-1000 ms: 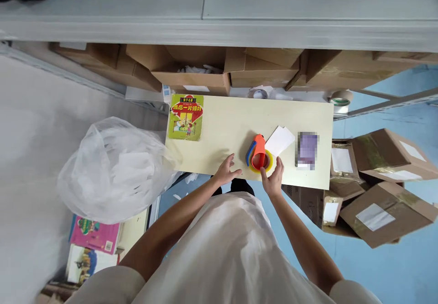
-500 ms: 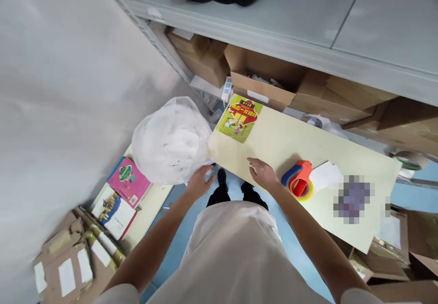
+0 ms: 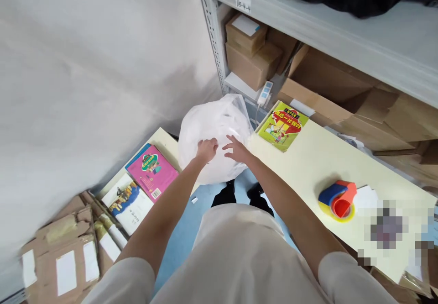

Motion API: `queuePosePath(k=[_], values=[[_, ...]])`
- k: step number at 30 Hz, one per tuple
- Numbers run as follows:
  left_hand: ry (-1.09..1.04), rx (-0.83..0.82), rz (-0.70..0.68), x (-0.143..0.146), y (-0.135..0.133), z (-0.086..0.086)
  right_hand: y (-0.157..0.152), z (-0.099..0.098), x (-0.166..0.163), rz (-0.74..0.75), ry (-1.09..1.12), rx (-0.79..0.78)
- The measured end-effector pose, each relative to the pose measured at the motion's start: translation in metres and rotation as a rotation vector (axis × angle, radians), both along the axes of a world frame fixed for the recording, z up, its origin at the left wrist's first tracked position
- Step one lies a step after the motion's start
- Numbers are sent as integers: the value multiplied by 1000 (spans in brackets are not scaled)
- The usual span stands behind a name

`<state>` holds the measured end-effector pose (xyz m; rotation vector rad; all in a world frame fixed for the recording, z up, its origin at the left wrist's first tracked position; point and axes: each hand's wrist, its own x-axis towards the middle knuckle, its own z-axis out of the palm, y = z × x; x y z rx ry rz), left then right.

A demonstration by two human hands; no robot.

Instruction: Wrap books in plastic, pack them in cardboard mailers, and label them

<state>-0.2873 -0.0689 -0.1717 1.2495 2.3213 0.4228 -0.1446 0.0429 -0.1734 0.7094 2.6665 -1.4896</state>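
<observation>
A bulging, translucent white plastic bag (image 3: 219, 117) stands between the two table sections, its contents pale and not distinct. At its near side is my left hand (image 3: 207, 150), fingers curled together against the film. My right hand (image 3: 237, 150) is over the bag's right part, thumb and fingers spread, with nothing held in them. To the right of the bag, a green picture book (image 3: 283, 126) lies on the pale tabletop (image 3: 308, 162). A pink book (image 3: 152, 170) and a white-covered book (image 3: 128, 203) lie on the left table.
A tape dispenser (image 3: 338, 200) in red and blue stands on the right table beside white paper (image 3: 365, 197). Flattened cardboard (image 3: 65, 249) is at lower left. Cardboard boxes (image 3: 253, 60) fill the shelf behind, near a power strip (image 3: 265, 93). A grey wall (image 3: 102, 66) borders the left.
The view has turned left. Both hands have moved forward from beside my body onto the plastic bag, and my left fingers have closed. The books and tape dispenser have stayed put.
</observation>
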Motion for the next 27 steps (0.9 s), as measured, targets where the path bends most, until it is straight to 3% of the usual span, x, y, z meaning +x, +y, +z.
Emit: queuePosePath(k=[3,7,10,15,18,20,23,25,27], values=[[-59,71,-31,-12,-12,15,-5,18,-21,26,59,60],[-348,241,-34,-34,-16,55,14,67,-33,-2,159,157],[-488,247,-96,-47,-6,86,41,122,-35,-35,249,266],[-468,287,-191,-55,21,124,72,235,-21,-108,502,461],[-432,356,-192,-57,38,142,80,296,9,-187,611,501],[-479,378,-201,-59,49,156,84,324,41,-277,673,518],[-654,435,-226,-57,69,177,92,335,101,-469,725,532],[-745,515,-212,-50,87,187,96,322,144,-605,702,519],[-767,595,-189,-33,108,190,94,297,184,-753,642,499]])
